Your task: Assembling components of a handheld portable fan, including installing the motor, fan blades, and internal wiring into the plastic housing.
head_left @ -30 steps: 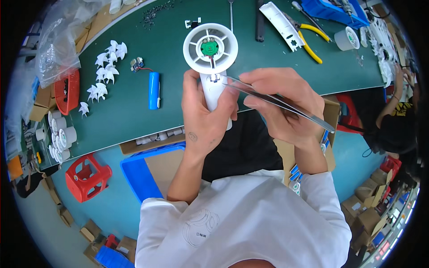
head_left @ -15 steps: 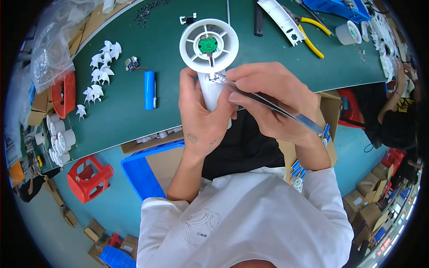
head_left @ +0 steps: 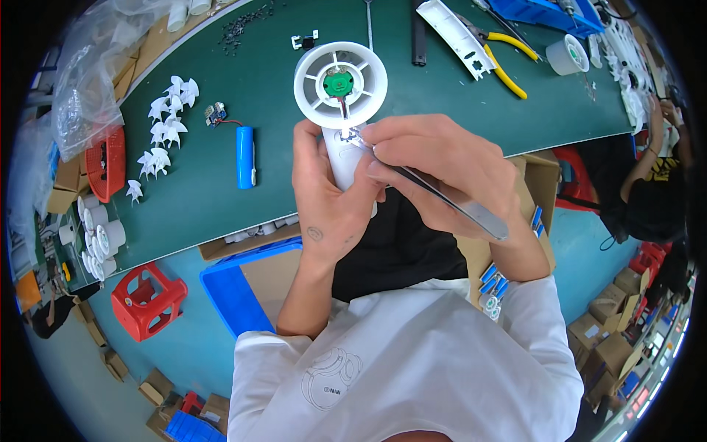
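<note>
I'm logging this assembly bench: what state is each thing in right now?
Handheld fan housing: open, green circuit board exposed, gripped by the handle.
Left hand: closed around the fan handle.
Right hand: pinching tweezers, tips at the fan's neck.
Blue battery: lying loose on the mat.
Yellow-handled pliers: lying unused.

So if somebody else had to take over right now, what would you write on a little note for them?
Left hand: wrapped around the handle of the white handheld fan shell, holding it over the green table.
Right hand: pinching metal tweezers, tips where the handle meets the round head.
Done: a green round part sits in the middle of the open head, with thin wires running down toward the handle.
Left: the head shows no blades yet; white fan blades lie to the left. A blue battery cell and a small wired board lie loose on the table.
</note>
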{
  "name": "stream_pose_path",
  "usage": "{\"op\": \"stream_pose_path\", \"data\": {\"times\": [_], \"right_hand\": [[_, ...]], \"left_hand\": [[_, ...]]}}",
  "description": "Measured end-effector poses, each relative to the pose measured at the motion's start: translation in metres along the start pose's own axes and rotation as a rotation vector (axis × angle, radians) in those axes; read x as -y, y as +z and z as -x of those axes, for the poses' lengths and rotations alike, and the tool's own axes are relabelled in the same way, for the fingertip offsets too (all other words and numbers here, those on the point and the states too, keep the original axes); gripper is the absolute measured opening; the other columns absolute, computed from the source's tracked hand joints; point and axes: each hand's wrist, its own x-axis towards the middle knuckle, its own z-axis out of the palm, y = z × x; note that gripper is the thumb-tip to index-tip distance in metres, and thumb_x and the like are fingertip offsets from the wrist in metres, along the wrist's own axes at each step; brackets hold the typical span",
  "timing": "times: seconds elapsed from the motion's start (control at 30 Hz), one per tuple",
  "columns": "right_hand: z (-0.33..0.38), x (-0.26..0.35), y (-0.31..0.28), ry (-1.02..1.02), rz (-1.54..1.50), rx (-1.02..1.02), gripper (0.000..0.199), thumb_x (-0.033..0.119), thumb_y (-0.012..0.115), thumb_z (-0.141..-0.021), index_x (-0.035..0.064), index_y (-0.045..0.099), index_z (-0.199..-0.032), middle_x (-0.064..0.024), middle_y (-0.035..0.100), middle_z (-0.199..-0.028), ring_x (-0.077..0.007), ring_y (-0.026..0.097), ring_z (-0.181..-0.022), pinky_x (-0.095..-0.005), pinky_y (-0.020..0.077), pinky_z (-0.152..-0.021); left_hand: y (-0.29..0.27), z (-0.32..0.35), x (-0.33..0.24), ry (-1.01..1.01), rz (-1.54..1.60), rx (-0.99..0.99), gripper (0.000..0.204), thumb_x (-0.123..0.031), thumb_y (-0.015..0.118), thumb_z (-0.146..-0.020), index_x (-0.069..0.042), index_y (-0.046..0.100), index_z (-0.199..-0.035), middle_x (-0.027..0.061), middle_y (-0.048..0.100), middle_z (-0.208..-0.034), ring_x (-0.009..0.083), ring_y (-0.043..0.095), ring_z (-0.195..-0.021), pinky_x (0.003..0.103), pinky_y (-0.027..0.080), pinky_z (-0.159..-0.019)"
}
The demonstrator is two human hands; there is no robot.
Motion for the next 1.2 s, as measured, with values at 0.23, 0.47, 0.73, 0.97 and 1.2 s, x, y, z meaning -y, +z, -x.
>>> {"op": "stream_pose_path", "data": {"times": [0.23, 0.47, 0.73, 0.97, 1.2], "right_hand": [[-0.001, -0.004, 0.000, -0.026, -0.003, 0.017, 0.030, -0.002, 0.079, -0.069, 0.0026, 0.065, -0.095, -0.0115, 0.071, -0.096, -0.0235, 0.068, -0.080, -0.0280, 0.0556, -0.067], [-0.007, -0.005, -0.005, -0.018, -0.066, 0.066, 0.026, -0.008, 0.076, -0.066, -0.0010, 0.066, -0.089, -0.0152, 0.071, -0.094, -0.0260, 0.069, -0.080, -0.0287, 0.0549, -0.067], [-0.009, -0.021, -0.008, -0.092, -0.128, 0.092, 0.026, -0.011, 0.073, -0.064, -0.0025, 0.066, -0.086, -0.0172, 0.071, -0.091, -0.0265, 0.069, -0.077, -0.0289, 0.0552, -0.066], [-0.011, -0.023, -0.009, -0.139, -0.139, 0.094, 0.028, -0.012, 0.073, -0.062, 0.0001, 0.065, -0.086, -0.0161, 0.071, -0.091, -0.0256, 0.070, -0.078, -0.0288, 0.0552, -0.066], [-0.011, -0.028, -0.011, -0.164, -0.156, 0.111, 0.029, -0.012, 0.071, -0.061, 0.0000, 0.065, -0.087, -0.0162, 0.071, -0.092, -0.0264, 0.069, -0.079, -0.0295, 0.0553, -0.066]], "left_hand": [[0.001, 0.000, 0.002, 0.003, -0.012, -0.004, 0.040, 0.004, 0.058, -0.086, 0.002, 0.035, -0.119, 0.0107, 0.057, -0.096, 0.0093, 0.060, -0.068, 0.022, 0.050, -0.053], [-0.002, 0.000, 0.003, -0.015, -0.040, 0.032, 0.038, 0.004, 0.057, -0.087, 0.003, 0.035, -0.118, 0.0105, 0.058, -0.091, 0.0094, 0.059, -0.065, 0.022, 0.049, -0.051], [-0.005, -0.002, 0.004, -0.041, 0.035, 0.076, 0.034, 0.002, 0.057, -0.088, 0.004, 0.036, -0.116, 0.0102, 0.058, -0.086, 0.0102, 0.058, -0.061, 0.023, 0.047, -0.048], [-0.004, -0.002, 0.002, -0.049, 0.033, 0.077, 0.033, 0.001, 0.057, -0.089, 0.004, 0.036, -0.114, 0.0106, 0.059, -0.085, 0.0104, 0.057, -0.060, 0.023, 0.046, -0.048], [-0.004, -0.003, 0.003, -0.032, 0.021, 0.089, 0.032, -0.002, 0.059, -0.090, 0.005, 0.037, -0.113, 0.0105, 0.059, -0.084, 0.0103, 0.057, -0.059, 0.023, 0.045, -0.047]]}}
